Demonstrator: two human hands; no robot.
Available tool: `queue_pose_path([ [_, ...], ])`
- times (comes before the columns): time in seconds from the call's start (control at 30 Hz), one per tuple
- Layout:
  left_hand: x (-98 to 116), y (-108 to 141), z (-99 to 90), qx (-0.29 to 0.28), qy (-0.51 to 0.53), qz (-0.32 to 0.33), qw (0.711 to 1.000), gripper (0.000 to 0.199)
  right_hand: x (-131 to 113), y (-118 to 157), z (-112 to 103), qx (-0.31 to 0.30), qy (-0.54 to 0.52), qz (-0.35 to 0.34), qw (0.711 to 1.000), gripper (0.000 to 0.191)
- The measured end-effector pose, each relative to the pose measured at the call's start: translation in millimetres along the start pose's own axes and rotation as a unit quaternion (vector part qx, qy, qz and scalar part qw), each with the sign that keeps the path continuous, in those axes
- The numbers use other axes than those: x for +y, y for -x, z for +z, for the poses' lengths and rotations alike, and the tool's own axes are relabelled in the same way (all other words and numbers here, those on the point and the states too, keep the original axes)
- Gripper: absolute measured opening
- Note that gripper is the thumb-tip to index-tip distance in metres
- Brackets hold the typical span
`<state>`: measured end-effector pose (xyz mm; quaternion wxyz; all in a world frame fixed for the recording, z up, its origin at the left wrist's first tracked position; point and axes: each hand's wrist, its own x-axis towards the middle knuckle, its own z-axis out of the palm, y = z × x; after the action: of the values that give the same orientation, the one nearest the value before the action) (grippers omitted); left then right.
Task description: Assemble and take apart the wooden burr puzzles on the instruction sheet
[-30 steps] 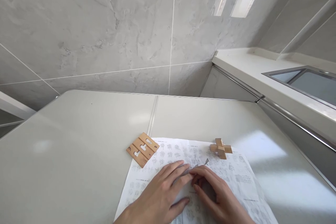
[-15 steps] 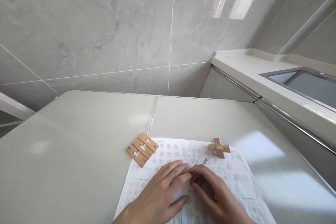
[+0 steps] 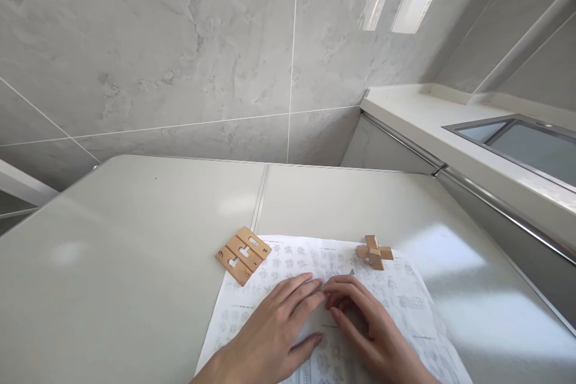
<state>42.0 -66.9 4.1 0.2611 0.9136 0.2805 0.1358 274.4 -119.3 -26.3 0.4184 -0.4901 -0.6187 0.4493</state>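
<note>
A printed paper sheet (image 3: 405, 312) with rows of small drawings lies on the table. My left hand (image 3: 281, 324) rests flat on it, fingers stretched forward and thumb apart. Close beside its fingertips, my right hand (image 3: 366, 321) is curled, fingertips bent down at the sheet; whatever they pinch is hidden. A small grey tip (image 3: 351, 272) pokes up just behind the right fingers; I cannot tell whether it is a paper flap. A wooden cross-shaped burr puzzle (image 3: 375, 253) sits on the sheet, beyond my right hand. Flat wooden pieces (image 3: 243, 255) with cut-outs and marked numbers lie side by side at the sheet's upper left corner.
The pale table (image 3: 135, 252) has a seam (image 3: 261, 195) running away from me. Behind it stands a grey tiled wall (image 3: 180, 54). To the right is a white counter (image 3: 414, 111) with a sink (image 3: 531, 138) and a metal rail along its front.
My right hand has shifted slightly forward, its fingers now covering most of the grey bit seen before. My left hand, the burr puzzle and the wooden pieces have stayed put.
</note>
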Motion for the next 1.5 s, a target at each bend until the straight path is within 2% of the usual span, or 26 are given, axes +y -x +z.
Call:
queue_pose_path([
  [0.17, -1.1, 1.2, 1.5, -0.008, -0.004, -0.003, 1.000, 0.070, 0.8, -1.9, -10.9, 0.008, -0.083, 0.092, 0.992, 0.030],
  [0.27, -1.8, 1.6, 2.5, -0.007, 0.000, -0.006, 1.000, 0.072, 1.8, -2.5, -14.5, 0.033, -0.119, 0.115, 0.986, 0.034],
  [0.43, -3.3, 2.2, 4.0, -0.004, 0.010, -0.005, 1.000, 0.075, 6.7, -1.7, -11.7, 0.116, -0.175, 0.099, 0.973, 0.031],
  [0.57, -5.1, 3.4, 5.3, -0.007, 0.012, 0.000, 1.000, 0.076, 6.4, -1.3, -9.3, 0.185, -0.181, 0.098, 0.961, 0.045],
  [0.77, -6.6, 3.7, 4.8, -0.018, 0.009, -0.005, 1.000, 0.073, 1.6, -2.3, -9.7, 0.199, -0.188, 0.109, 0.956, 0.056],
  [1.0, -5.5, 2.0, 4.7, -0.027, -0.007, -0.005, 1.000, 0.067, 11.5, -4.2, -18.2, 0.218, -0.154, 0.113, 0.957, 0.067],
  [1.1, -4.4, 1.9, 3.8, -0.035, -0.011, -0.005, 0.999, 0.063, 12.0, -4.1, -20.3, 0.230, -0.131, 0.115, 0.957, 0.064],
  [1.23, -4.6, 1.7, 2.7, -0.038, -0.001, -0.010, 0.999, 0.061, 10.8, -3.1, -20.4, 0.219, -0.114, 0.108, 0.963, 0.046],
  [1.37, -4.6, 2.2, 1.6, -0.029, 0.039, -0.030, 0.998, 0.063, 14.2, -0.7, -19.3, 0.187, -0.094, 0.093, 0.973, 0.035],
  [1.5, -1.9, 2.7, -1.6, 0.000, 0.110, -0.089, 0.990, 0.058, 10.9, 4.0, -13.8, 0.131, -0.122, 0.081, 0.981, 0.027],
])
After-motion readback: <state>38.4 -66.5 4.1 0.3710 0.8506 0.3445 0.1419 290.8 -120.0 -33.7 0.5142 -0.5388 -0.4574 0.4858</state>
